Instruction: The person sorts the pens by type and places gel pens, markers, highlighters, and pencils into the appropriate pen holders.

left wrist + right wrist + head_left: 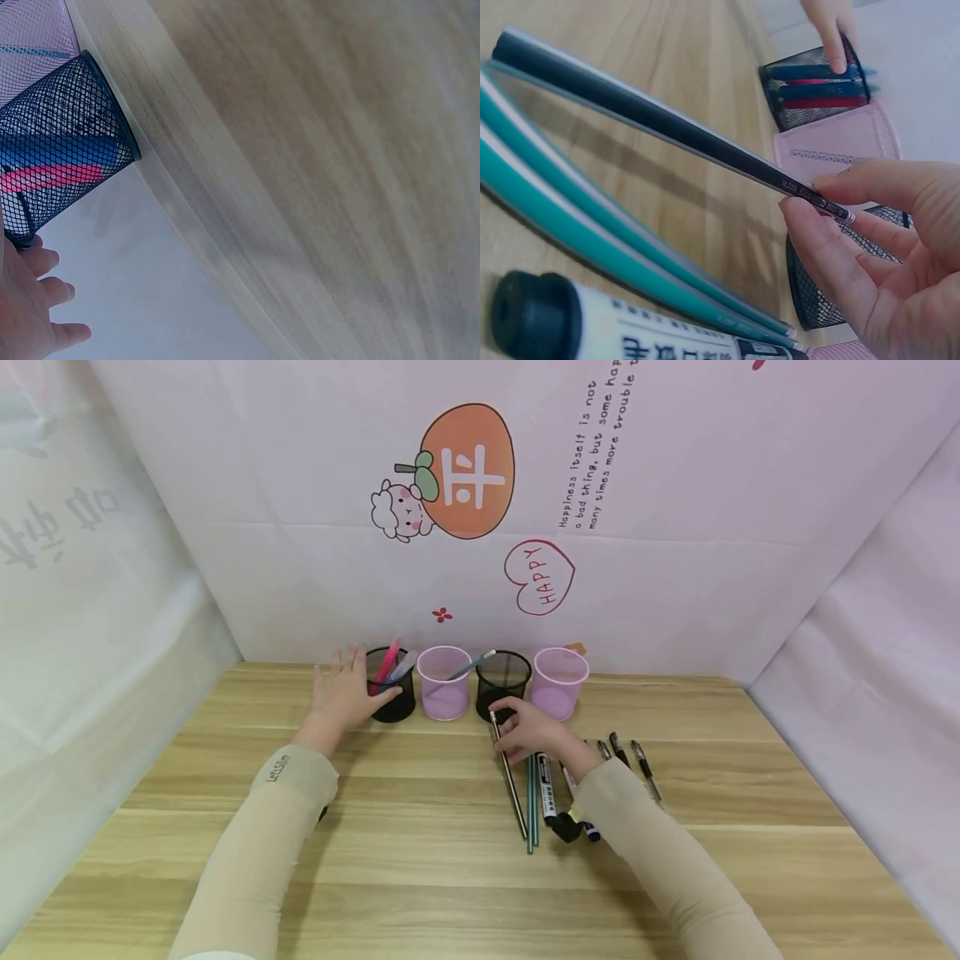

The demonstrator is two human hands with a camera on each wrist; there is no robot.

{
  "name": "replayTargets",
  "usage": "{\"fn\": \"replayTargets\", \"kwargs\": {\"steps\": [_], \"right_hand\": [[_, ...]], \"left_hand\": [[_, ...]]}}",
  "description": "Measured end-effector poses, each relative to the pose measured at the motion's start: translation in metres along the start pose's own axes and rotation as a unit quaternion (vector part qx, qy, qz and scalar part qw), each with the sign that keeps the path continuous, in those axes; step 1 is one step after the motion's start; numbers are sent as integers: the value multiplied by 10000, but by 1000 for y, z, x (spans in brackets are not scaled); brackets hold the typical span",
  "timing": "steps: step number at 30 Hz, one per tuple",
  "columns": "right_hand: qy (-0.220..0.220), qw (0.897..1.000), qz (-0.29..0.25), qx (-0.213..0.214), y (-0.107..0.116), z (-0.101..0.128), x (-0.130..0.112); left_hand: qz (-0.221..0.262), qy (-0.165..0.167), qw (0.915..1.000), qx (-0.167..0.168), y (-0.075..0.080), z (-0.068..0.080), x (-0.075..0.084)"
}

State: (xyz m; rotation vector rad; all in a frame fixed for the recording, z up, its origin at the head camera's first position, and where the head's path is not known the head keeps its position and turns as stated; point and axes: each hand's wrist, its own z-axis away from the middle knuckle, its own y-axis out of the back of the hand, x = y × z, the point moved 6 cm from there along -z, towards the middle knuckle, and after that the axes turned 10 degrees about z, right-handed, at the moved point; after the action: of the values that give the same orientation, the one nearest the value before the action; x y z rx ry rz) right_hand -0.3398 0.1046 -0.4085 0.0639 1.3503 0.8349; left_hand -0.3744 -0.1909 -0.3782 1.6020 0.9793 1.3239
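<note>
My right hand [525,731] pinches a dark striped pencil [512,789] near its upper end, between thumb and fingertips. The pencil slants down toward me, in front of a black mesh pen cup [495,700]. In the right wrist view the pencil's dark shaft [652,116] passes above two teal pencils [592,225]. My left hand [341,693] rests at the leftmost black mesh cup [393,706], fingers spread on its left and thumb across its front. This cup holds a pink pen [388,660] and blue ones.
A pink mesh cup [444,702] with a teal pencil [472,665] stands between the black cups; another pink cup [560,681] is at the right end. Right of the pencils lie a white marker [547,789] and several pens [643,764], partly under the right arm. A printed cloth hangs behind.
</note>
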Motion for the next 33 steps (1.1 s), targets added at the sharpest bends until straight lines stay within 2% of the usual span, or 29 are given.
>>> {"fn": "replayTargets", "kwargs": {"steps": [7, 18, 27, 33], "right_hand": [[151, 9996, -233, -43, 6, 6, -6], [649, 9968, -469, 42, 16, 15, -20], [872, 9942, -538, 341, 32, 23, -39], [1018, 9896, -815, 601, 41, 24, -51]], "left_hand": [[9, 9, 10000, -1, 1, 1, 0], [85, 14, 10000, 16, 2, 2, 2], [56, 21, 10000, 10, 2, 2, 2], [62, 16, 10000, 12, 1, 1, 2]]}}
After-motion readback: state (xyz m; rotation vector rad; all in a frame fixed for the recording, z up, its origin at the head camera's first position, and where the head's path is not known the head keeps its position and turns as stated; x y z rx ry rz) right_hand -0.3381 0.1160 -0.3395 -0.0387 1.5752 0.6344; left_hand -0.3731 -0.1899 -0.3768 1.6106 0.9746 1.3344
